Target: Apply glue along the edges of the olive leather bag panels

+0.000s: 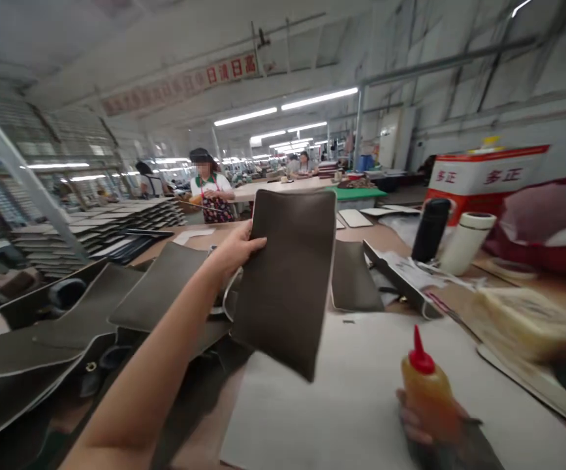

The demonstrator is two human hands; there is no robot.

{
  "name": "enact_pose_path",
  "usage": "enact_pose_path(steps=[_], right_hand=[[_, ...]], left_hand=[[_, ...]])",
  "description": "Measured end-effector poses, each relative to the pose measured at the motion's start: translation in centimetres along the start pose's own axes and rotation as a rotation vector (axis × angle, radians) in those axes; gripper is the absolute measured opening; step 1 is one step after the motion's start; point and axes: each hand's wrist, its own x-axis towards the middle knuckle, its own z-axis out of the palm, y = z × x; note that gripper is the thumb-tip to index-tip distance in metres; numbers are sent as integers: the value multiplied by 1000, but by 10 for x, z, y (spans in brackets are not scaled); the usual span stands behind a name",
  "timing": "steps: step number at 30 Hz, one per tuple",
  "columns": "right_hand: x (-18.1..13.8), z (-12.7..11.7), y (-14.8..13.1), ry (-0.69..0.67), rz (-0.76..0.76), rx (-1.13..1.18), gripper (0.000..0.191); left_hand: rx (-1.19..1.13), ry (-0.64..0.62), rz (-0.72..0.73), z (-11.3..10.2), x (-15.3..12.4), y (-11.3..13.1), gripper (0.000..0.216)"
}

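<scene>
My left hand point(235, 251) grips the left edge of a dark grey-brown leather-like panel point(287, 274), thumb on its near face. The panel is tilted upright above the worktable. At lower right, my right hand point(417, 418) is wrapped round a squeeze bottle point(427, 391) with a red pointed nozzle and amber contents; this hand is blurred and partly hidden by the bottle. Under both lies a large white sheet point(322, 405). Similar dark panels point(160, 287) are heaped to the left of my forearm, and another panel point(356, 281) lies behind the held one.
A black flask point(431, 230) and a white flask point(469, 243) stand at the right, before a red-and-white box point(483, 179). A yellowish block point(532, 320) sits nearer. Stacked panels point(101, 228) rise at the left. A person in an apron point(211, 189) stands beyond the table.
</scene>
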Motion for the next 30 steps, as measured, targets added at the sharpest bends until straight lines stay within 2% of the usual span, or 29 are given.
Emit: enact_pose_path(steps=[1,3,4,6,8,9,11,14,18,25,30], right_hand=[[-6,2,2,33,-1,110,36],[-14,8,4,58,-51,220,31],[-17,12,5,57,-82,269,30],[-22,17,6,37,-98,341,29],[-25,19,6,30,-86,381,30],[-25,20,6,33,-81,388,31],[-25,20,6,46,-80,388,32],[-24,21,5,60,-83,366,31],[-24,20,6,61,-67,330,32],[-23,19,8,102,-60,308,33],[-24,22,8,110,-38,311,35]], left_hand=[[83,-91,-58,9,-12,-6,44],[393,-136,-123,38,-42,-25,46],[572,-131,-104,57,-60,-36,47],[866,-154,38,93,-97,-57,43],[1017,-247,170,123,-131,-77,31],[1051,-304,173,134,-144,-86,24],[1074,-376,72,148,-163,-101,23],[1064,-395,-80,156,-170,-119,25],[1032,-399,-164,157,-161,-131,14],[999,-531,-95,153,-151,-135,12],[964,-542,-121,149,-145,-135,14]])
